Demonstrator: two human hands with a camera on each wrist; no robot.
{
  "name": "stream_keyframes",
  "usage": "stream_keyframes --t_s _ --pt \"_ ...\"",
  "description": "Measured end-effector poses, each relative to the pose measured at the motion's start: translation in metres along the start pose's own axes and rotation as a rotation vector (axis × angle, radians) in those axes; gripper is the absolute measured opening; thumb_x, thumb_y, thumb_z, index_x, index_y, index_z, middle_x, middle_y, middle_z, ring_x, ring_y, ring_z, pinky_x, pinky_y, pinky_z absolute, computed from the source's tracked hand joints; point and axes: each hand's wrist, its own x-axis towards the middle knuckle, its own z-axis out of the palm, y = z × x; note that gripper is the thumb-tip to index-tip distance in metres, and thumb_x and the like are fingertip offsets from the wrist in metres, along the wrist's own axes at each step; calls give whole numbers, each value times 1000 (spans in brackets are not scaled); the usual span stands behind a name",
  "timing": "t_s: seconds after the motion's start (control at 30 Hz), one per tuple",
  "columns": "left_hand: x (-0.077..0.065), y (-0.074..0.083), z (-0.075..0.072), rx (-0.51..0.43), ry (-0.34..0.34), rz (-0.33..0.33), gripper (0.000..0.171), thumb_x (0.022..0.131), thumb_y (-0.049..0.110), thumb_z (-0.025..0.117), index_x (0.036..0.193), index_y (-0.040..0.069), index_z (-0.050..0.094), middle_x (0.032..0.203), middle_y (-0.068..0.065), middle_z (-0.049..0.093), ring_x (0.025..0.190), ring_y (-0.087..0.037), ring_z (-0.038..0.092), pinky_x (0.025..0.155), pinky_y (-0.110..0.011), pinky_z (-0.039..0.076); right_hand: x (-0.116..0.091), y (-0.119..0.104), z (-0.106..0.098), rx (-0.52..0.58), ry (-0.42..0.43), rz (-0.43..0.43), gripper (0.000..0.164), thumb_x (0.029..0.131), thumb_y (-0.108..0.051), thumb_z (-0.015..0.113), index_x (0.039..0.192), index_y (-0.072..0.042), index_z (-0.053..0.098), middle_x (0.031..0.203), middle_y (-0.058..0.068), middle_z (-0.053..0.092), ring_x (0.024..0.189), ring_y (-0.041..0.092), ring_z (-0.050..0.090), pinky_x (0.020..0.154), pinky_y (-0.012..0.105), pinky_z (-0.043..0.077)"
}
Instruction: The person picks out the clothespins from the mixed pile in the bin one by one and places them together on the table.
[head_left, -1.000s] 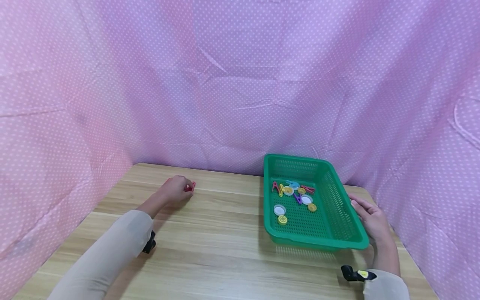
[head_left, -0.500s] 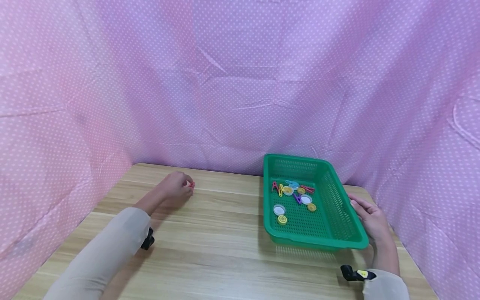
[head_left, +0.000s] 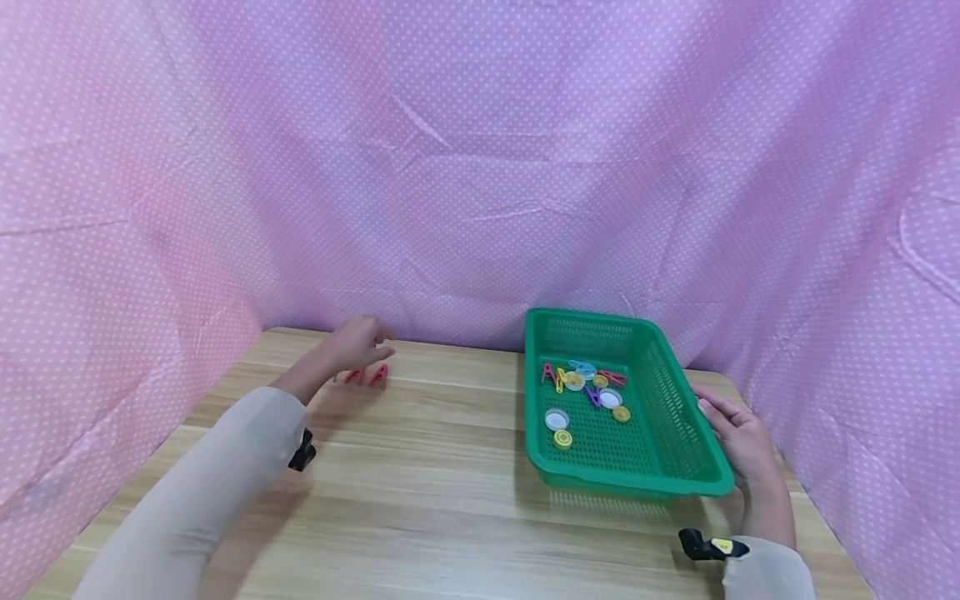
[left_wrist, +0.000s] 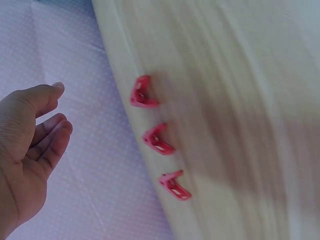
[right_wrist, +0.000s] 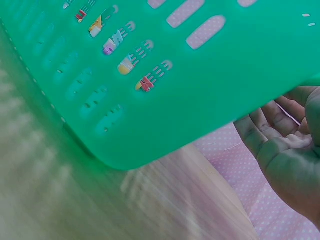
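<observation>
Loosely, fingers apart, a left hand hovers near three red clothespins on the tabletop. The right hand clamps its fingers on a green basket

no legible text, yellow label too small
</observation>
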Motion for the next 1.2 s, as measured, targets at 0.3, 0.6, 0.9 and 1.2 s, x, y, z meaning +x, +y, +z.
stream_keyframes --t_s 0.3,0.6,0.9,1.2 --pt "26 21 -6 26 -24 99 21 90 13 76 104 -4 75 95 -16 74 88 -30 70 81 -46 57 -1 0 3 33 -9 -19 30 101 -20 66 130 -19 72 108 -18 73 92 0 69 73 18 56" --pt "57 56 -9 67 -109 138 26 95 13 71 115 -2 74 112 -17 73 101 -30 70 88 -42 57 0 -1 4 22 -11 -17 32 102 -19 65 134 -17 70 108 -18 73 93 0 69 73 19 56" --pt "85 97 -3 99 -160 198 27 97 13 67 121 2 73 120 -15 72 106 -27 70 91 -39 56 -2 -2 4 -1 1 2 34 102 -22 65 136 -18 69 107 -18 74 90 2 70 72 20 57" --pt "109 132 17 134 -151 301 29 101 23 65 122 3 70 117 -12 71 102 -25 70 89 -39 56 0 -1 4 43 -17 -22 31 102 -19 64 132 -18 71 110 -16 74 93 1 70 74 19 57"
